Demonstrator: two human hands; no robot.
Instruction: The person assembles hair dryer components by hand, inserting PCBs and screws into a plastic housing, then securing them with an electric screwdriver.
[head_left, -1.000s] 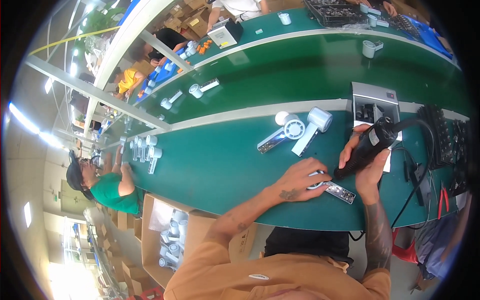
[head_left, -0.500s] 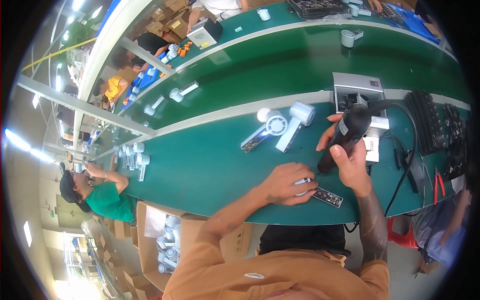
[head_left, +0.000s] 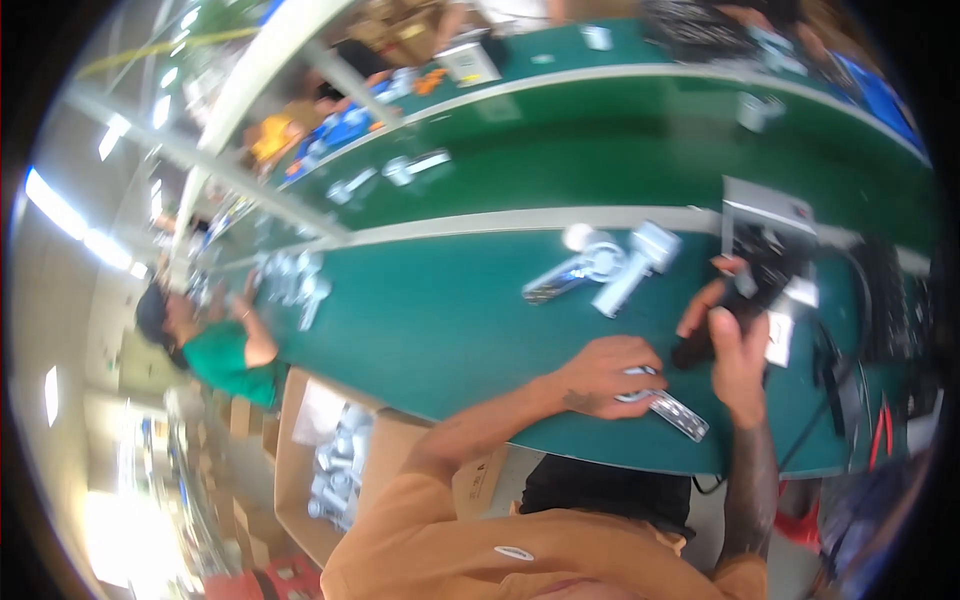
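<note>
My left hand (head_left: 612, 378) is closed around the pale blue head of a handheld fan near the front edge of the green table. From under its fingers sticks out the fan's handle (head_left: 680, 415), with a circuit board showing along it. My right hand (head_left: 738, 350) grips a black electric screwdriver (head_left: 742, 300), tilted so its lower end comes down close to the left hand, apart from the fan. Motion blur hides the tool's bit. Farther off lie two more fans, one with an open handle (head_left: 560, 280) and one pale blue (head_left: 637, 265).
A metal box-like device (head_left: 768, 208) stands behind the screwdriver. Dark stacked trays (head_left: 895, 300) and red-handled pliers (head_left: 881, 436) lie at the right. Several fans (head_left: 300, 280) are grouped at left, near a co-worker in green (head_left: 235, 360). A carton (head_left: 300, 490) holds more fans.
The whole scene has shifted rightward in the view and become blurred. Both hands keep their holds on the fan and the screwdriver.
</note>
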